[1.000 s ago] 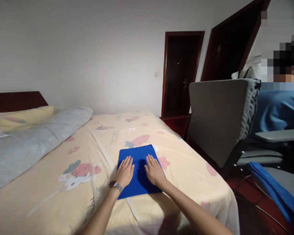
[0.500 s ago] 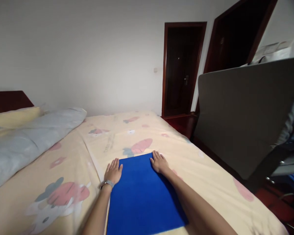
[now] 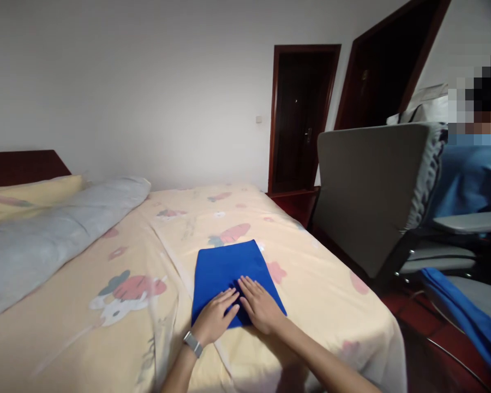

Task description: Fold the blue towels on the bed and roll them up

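Note:
A flat blue cloth (image 3: pixel 229 262), roughly rectangular, lies on the patterned bed sheet (image 3: pixel 147 349). My left hand (image 3: pixel 217 315), with a watch on its wrist, rests on the cloth's near part, fingers stretched out. Beside it, my right hand (image 3: pixel 259 303) lies on the near right part of the cloth, its fingers extended too. The fingertips of both hands come close together near the middle. Neither hand grips anything. The cloth's near edge is partly hidden under the hands.
A grey bolster (image 3: pixel 65 229) and a yellow pillow (image 3: pixel 33 194) lie at the left. To the right, a person in a blue top (image 3: pixel 470 180) sits in a grey-backed chair (image 3: pixel 372 191). Another blue cloth (image 3: pixel 462 316) hangs over a seat. A dark door (image 3: pixel 298 120) stands behind.
Both hands have moved from the cloth's far corners toward its near middle. The cloth now looks shorter front to back. The view has shifted right, bringing the seated person in.

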`<action>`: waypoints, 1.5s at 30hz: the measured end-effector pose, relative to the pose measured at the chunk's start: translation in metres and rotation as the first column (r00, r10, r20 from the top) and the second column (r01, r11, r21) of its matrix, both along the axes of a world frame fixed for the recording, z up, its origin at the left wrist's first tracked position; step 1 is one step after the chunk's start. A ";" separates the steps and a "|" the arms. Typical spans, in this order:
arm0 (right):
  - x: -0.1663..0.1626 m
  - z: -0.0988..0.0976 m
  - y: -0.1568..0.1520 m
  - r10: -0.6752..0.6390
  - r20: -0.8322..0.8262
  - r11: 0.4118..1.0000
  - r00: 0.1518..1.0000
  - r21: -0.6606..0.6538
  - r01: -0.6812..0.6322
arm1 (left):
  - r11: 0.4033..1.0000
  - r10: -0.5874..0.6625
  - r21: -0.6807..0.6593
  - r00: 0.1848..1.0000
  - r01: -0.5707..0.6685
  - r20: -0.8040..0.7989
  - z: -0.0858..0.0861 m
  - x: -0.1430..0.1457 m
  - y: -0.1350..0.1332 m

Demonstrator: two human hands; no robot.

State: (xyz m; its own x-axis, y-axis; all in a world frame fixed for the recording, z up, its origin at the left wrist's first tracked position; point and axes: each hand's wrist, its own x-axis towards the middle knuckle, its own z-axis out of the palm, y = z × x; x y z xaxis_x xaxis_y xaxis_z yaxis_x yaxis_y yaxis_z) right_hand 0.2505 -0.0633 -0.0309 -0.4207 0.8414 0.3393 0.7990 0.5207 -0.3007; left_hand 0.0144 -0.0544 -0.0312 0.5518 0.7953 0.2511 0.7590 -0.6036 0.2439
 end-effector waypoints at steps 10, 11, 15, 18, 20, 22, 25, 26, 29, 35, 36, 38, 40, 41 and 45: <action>0.048 -0.012 -0.033 -0.170 0.156 0.976 0.973 -0.107 0.187 | 0.961 0.266 -0.042 0.956 -0.273 -0.127 -0.014 -0.045 -0.071; 0.055 -0.005 -0.032 -0.142 0.165 0.973 0.976 -0.161 0.168 | 0.959 0.268 -0.067 0.957 -0.276 -0.115 -0.007 -0.049 -0.074; 0.071 0.022 -0.033 0.021 0.098 0.979 0.995 -0.202 -0.001 | 0.967 0.204 -0.152 0.978 -0.207 -0.030 0.027 -0.057 -0.078; 0.072 0.020 -0.040 0.086 0.020 0.990 0.996 -0.116 -0.083 | 0.975 0.173 -0.155 0.982 -0.160 0.072 0.035 -0.057 -0.074; 0.069 0.011 -0.043 0.062 0.014 0.994 0.998 -0.088 -0.060 | 0.975 0.169 -0.166 0.977 -0.147 0.127 0.030 -0.056 -0.070; 0.067 0.003 -0.044 0.025 0.041 0.997 0.999 -0.069 -0.022 | 0.974 0.179 -0.167 0.969 -0.151 0.168 0.023 -0.055 -0.067; 0.070 0.002 -0.040 -0.002 0.087 0.997 0.996 -0.078 0.009 | 0.976 0.190 -0.144 0.961 -0.162 0.201 0.018 -0.054 -0.062; 0.072 0.004 -0.039 -0.010 0.080 0.996 0.997 -0.089 0.017 | 0.976 0.194 -0.141 0.960 -0.167 0.204 0.019 -0.055 -0.060; 0.080 0.013 -0.036 -0.015 -0.007 0.989 1.000 -0.147 0.013 | 0.970 0.225 -0.136 0.950 -0.199 0.216 0.024 -0.060 -0.057; 0.092 0.024 -0.044 0.049 0.047 0.993 0.998 -0.113 -0.043 | 0.968 0.242 -0.125 0.941 -0.218 0.238 0.029 -0.070 -0.068; 0.092 0.024 -0.047 0.056 0.091 0.994 0.994 -0.100 -0.046 | 0.971 0.229 -0.123 0.944 -0.204 0.237 0.029 -0.069 -0.073; 0.093 0.023 -0.052 0.067 0.140 0.993 0.988 -0.105 -0.052 | 0.978 0.192 -0.123 0.954 -0.167 0.230 0.027 -0.067 -0.083; 0.093 0.021 -0.056 0.086 0.105 0.986 0.991 -0.148 -0.070 | 0.985 0.142 -0.132 0.965 -0.115 0.221 0.024 -0.064 -0.092; 0.094 0.021 -0.057 0.092 0.064 0.981 0.994 -0.175 -0.079 | 0.986 0.124 -0.140 0.967 -0.094 0.221 0.023 -0.064 -0.095; 0.099 0.019 -0.054 0.055 -0.123 0.956 0.991 -0.280 -0.088 | 0.972 0.137 -0.223 0.948 -0.073 0.287 0.021 -0.068 -0.097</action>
